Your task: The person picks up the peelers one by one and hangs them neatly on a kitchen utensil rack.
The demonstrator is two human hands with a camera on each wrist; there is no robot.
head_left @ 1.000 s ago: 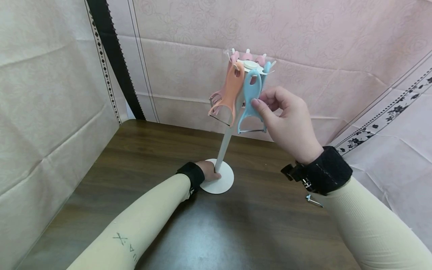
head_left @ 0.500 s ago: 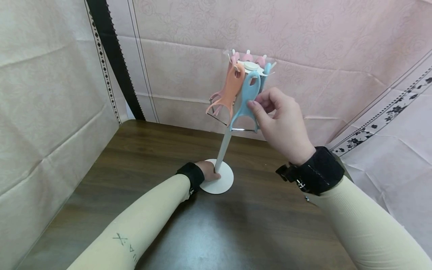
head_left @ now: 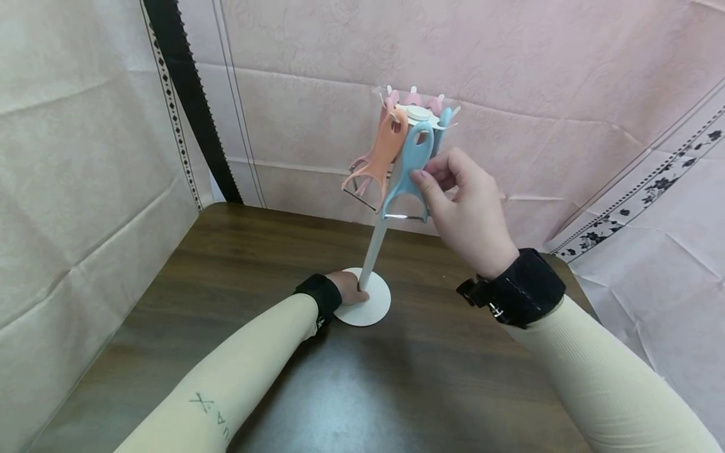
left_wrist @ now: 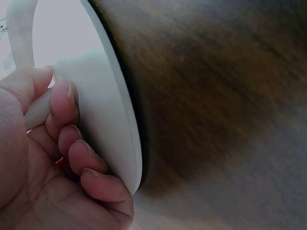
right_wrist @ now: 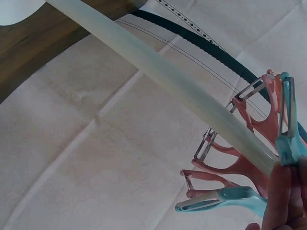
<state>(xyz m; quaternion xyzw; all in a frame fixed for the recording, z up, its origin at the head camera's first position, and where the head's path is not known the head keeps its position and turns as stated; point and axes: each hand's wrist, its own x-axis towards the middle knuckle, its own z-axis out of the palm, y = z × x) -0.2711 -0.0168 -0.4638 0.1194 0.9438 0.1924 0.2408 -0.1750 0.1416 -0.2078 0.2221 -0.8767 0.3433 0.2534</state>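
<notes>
My right hand [head_left: 467, 201] pinches the body of a light-blue peeler [head_left: 415, 152] between thumb and fingers. The peeler's handle hole is up at the top of a white stand, its blade end down. In the right wrist view the fingers hold that peeler [right_wrist: 287, 149] at the right edge. Low on the stand's pole [head_left: 374, 245], my left hand [head_left: 348, 287] grips it, fingers curled over the round white base [left_wrist: 108, 91]. Beside the held peeler hang an orange peeler [head_left: 387, 148], another blue peeler [head_left: 445, 119] and several pink peelers [head_left: 413, 99].
The stand's base rests on a dark wooden table [head_left: 255, 251], towards its back edge. Pale patterned cloth [head_left: 306, 126] hangs behind and at both sides. A black strip [head_left: 195, 100] runs down at the left.
My right hand has moved left, swinging the blue peeler's blade end left. The orange peeler's lower end shifts slightly left. A small metallic thing on the table is now hidden by my right arm.
</notes>
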